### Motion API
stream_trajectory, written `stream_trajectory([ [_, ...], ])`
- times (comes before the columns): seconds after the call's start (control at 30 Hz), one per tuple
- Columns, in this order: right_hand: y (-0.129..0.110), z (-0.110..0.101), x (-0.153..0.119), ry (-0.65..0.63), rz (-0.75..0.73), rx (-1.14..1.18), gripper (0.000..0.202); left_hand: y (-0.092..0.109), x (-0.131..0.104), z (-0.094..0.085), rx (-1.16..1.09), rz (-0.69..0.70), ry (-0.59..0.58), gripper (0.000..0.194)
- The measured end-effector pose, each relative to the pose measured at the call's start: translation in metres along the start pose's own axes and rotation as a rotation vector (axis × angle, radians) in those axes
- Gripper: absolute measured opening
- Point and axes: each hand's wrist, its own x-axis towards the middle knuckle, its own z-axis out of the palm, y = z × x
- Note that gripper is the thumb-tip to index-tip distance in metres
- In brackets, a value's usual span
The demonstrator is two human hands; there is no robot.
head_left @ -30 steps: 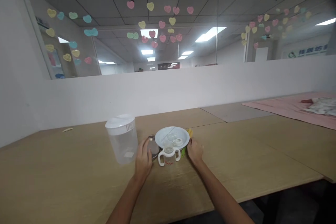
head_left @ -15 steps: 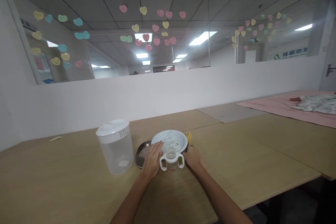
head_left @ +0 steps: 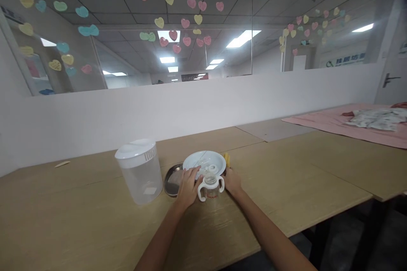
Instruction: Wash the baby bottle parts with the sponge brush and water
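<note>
A clear baby bottle (head_left: pixel 211 192) with a white two-handled collar stands upright on the table, its mouth uncovered. My left hand (head_left: pixel 188 187) lies beside its left handle with fingers stretched out over the near edge of a white plate (head_left: pixel 190 159). On that plate are a white bottle part (head_left: pixel 212 169) and some clear pieces I cannot make out. At the plate's right edge is my right hand (head_left: pixel 233 181), fingers curled and mostly hidden. Just beyond it shows a yellow object (head_left: pixel 227 159) of unclear kind; what the hand grips is hidden.
A round metal tray (head_left: pixel 170 188) lies partly behind my left hand. Left of it stands a translucent lidded pitcher (head_left: pixel 140 178). A thin pale piece (head_left: pixel 62 164) lies far left. Pink cloth (head_left: pixel 318 120) with a patterned fabric (head_left: pixel 375 119) covers the far right. A white wall (head_left: pixel 190 106) rises behind.
The bottle has turned, so its handles now point differently, and it has shifted slightly right. My left hand's fingers are more spread. The whole view has tilted a little.
</note>
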Motion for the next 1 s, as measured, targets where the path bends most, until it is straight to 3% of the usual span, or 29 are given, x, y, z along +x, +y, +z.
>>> stream_trajectory([
  [0.17,0.0,0.003,0.002,0.043,-0.008,-0.012,0.033,-0.003,0.007,0.005,-0.065,-0.071,-0.037,0.03],
  [0.43,0.008,0.006,0.009,0.079,0.125,0.114,0.028,0.002,0.005,0.001,-0.215,-0.154,0.031,0.022],
  [0.67,0.022,0.002,0.02,0.32,0.335,0.499,0.034,0.003,-0.001,0.0,-0.25,-0.092,0.094,0.028],
  [0.83,0.02,-0.002,0.018,0.432,0.302,0.568,0.041,-0.002,-0.003,-0.002,-0.234,-0.109,0.187,0.027],
  [1.0,0.013,-0.004,0.016,0.53,0.119,0.656,0.039,-0.006,-0.004,-0.003,-0.217,-0.088,0.273,0.023],
])
